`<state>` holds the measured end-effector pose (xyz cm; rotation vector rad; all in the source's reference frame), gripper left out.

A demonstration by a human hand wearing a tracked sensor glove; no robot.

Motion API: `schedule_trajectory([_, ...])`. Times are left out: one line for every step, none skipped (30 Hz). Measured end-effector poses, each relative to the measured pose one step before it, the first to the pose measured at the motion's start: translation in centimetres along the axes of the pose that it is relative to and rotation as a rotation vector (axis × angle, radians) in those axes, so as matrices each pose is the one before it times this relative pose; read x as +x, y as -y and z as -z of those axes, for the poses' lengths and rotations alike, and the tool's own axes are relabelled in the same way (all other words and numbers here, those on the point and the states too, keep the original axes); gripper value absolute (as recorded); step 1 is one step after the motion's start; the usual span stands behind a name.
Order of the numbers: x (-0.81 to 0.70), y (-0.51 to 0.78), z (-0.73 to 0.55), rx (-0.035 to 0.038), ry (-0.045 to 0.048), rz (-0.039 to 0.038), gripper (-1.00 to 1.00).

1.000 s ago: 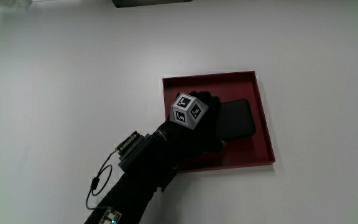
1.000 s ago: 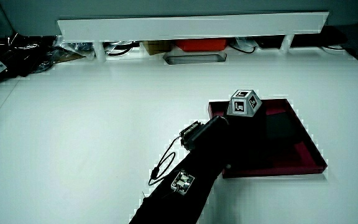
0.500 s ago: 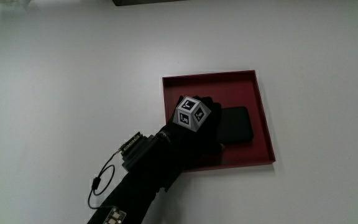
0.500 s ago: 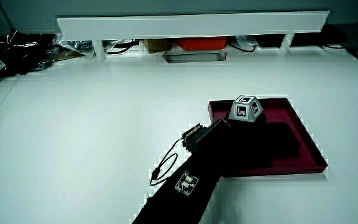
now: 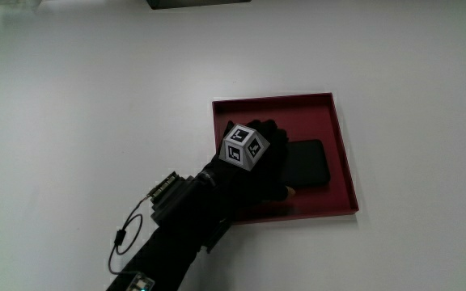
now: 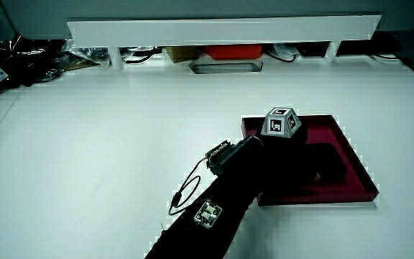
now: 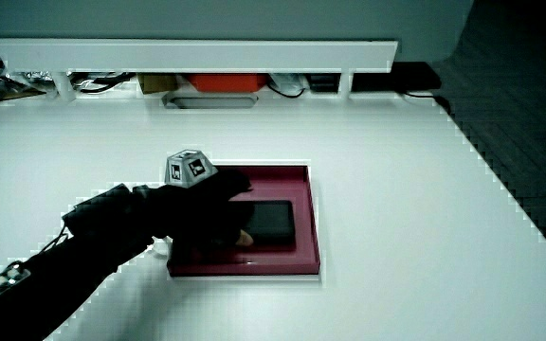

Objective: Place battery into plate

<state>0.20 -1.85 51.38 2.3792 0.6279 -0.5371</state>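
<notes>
Resting over the red plate (image 5: 342, 153), the hand (image 5: 257, 162) lies flat against the battery (image 5: 307, 162); whether its fingers clasp it cannot be told. The battery lies flat inside the plate, seen in a side view (image 7: 271, 225). The plate sits on the white table (image 5: 95, 121).

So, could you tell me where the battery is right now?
The battery lies flat inside the red plate, with the hand over its edge, seen in the main view and both side views.
</notes>
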Motion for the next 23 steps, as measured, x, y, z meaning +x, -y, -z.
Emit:
schedule_trajectory([0.257, 0.581, -0.986, 0.01541, 0.00951, 0.01381, -0.80])
schedule_trajectory([-0.042, 0.375, -0.558, 0.02167, 0.00033, 0.00795, -0.85])
schedule_trajectory([0.053, 0.454, -0.786, 0.00757, 0.00314, 0.00965, -0.90])
schedule_trajectory([0.057, 0.552, -0.785, 0.00557, 0.02124, 0.00758, -0.95])
schedule_trajectory([0.055, 0.492, -0.682, 0.00238, 0.00201, 0.01473, -1.00])
schedule_trajectory([0.074, 0.556, -0.713, 0.00162, 0.00460, 0.00596, -1.00])
schedule_trajectory([0.113, 0.562, -0.733, 0.00087, 0.01386, 0.00571, -1.00])
schedule_trajectory([0.224, 0.576, -0.775, 0.00146, -0.00142, 0.01999, -1.00])
schedule_trajectory([-0.092, 0.484, -0.397, -0.00171, 0.02229, 0.01803, -1.00])
schedule_trajectory([0.356, 0.645, -0.813, -0.01130, -0.00150, 0.00458, -1.00])
schedule_trajectory([0.179, 0.593, -0.539, -0.00067, -0.00186, 0.02211, -1.00])
schedule_trajectory([0.041, 0.644, -0.492, -0.01242, 0.00177, 0.00673, -1.00])
schedule_trajectory([-0.040, 0.668, -0.504, 0.01291, -0.01465, 0.02963, -1.00])
schedule_trajectory([-0.014, 0.744, -0.468, -0.00237, 0.01613, -0.00586, -1.00])
schedule_trajectory([-0.171, 0.649, -0.343, 0.00683, 0.00569, 0.00646, -1.00])
schedule_trajectory([0.078, 0.671, -0.562, 0.00328, -0.00712, 0.00312, -1.00])
schedule_trajectory([-0.195, 0.588, -0.287, 0.01294, 0.01282, 0.01302, -1.00])
schedule_trajectory([0.113, 0.697, -0.670, 0.01893, -0.02154, 0.02193, -1.00])
schedule_trajectory([0.891, 0.778, -1.451, 0.01083, -0.10875, 0.00849, -1.00])
schedule_trajectory([-0.329, 0.585, -0.302, 0.01503, 0.01773, 0.00210, -1.00])
schedule_trajectory([-0.045, 0.591, -0.607, 0.01750, -0.02210, -0.01180, -1.00])
schedule_trajectory([-0.714, 0.411, 0.216, 0.00924, 0.07896, -0.00986, -1.00])
schedule_trajectory([0.263, 0.378, -0.704, 0.00673, -0.04377, 0.00228, -1.00])
